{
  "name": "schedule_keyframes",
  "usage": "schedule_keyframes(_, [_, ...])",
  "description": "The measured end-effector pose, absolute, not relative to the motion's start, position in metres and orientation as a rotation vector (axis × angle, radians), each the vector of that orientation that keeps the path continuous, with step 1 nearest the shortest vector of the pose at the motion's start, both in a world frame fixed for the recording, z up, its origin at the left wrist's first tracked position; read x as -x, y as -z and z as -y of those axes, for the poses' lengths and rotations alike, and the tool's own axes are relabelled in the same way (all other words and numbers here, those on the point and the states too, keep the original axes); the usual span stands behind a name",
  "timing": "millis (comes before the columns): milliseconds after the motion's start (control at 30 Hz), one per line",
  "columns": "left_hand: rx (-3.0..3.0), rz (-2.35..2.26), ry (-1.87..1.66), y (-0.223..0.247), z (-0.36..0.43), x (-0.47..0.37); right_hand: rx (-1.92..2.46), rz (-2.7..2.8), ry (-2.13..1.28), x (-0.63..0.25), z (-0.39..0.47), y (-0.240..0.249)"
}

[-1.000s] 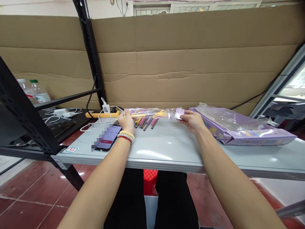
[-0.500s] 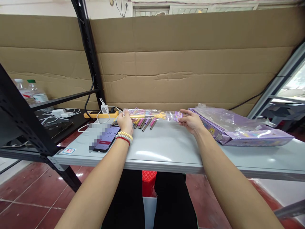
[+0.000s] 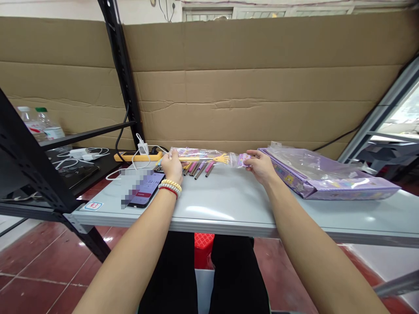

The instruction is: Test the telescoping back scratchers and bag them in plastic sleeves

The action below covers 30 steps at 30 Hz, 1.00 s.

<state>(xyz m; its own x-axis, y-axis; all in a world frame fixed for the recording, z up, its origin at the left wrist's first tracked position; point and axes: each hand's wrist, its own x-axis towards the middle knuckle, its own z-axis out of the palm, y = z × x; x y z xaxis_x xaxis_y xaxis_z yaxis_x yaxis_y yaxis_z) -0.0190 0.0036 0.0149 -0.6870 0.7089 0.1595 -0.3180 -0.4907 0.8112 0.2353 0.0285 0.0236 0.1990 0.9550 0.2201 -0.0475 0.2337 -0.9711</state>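
A long clear plastic bag (image 3: 204,154) with a yellow stick inside is stretched sideways above the table between my hands. The stick ends in a small yellow hand shape (image 3: 222,158) towards the right. My left hand (image 3: 172,166), with beaded bracelets at the wrist, is closed on the bag's left end. At the other end, my right hand (image 3: 260,165) pinches a small purple card (image 3: 242,159) at the tip of the bag. Just below and behind the bag lie several slim metal rods (image 3: 200,169) with pink, purple and yellow parts, partly covered by it.
A phone (image 3: 145,190) lies by my left forearm, near a yellow power strip (image 3: 126,156) with a white charger (image 3: 143,148). On the right rests a purple box (image 3: 327,185) with clear plastic over it. Cardboard (image 3: 229,87) stands behind the grey-white table (image 3: 222,205); a black shelf post (image 3: 122,65) rises at left.
Both hands keep their hold on the bag. The bag's right end and the card shift very slightly as the view moves a little.
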Motion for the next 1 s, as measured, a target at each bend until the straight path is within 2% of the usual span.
schedule_keyframes(233, [-0.663, -1.038, -2.179, -0.016, -0.003, 0.018, 1.119, 1.126, -0.914, -0.231, -0.028, -0.022])
schedule_keyframes(500, [-0.642, -1.054, -2.187, -0.016, -0.005, 0.02, 1.124, 1.052, -1.167, -0.242, -0.025, -0.027])
schedule_keyframes(1000, [-0.619, -1.094, -2.192, -0.016, -0.004, 0.02, 0.914, 1.167, -1.352, -0.247, -0.024, -0.026])
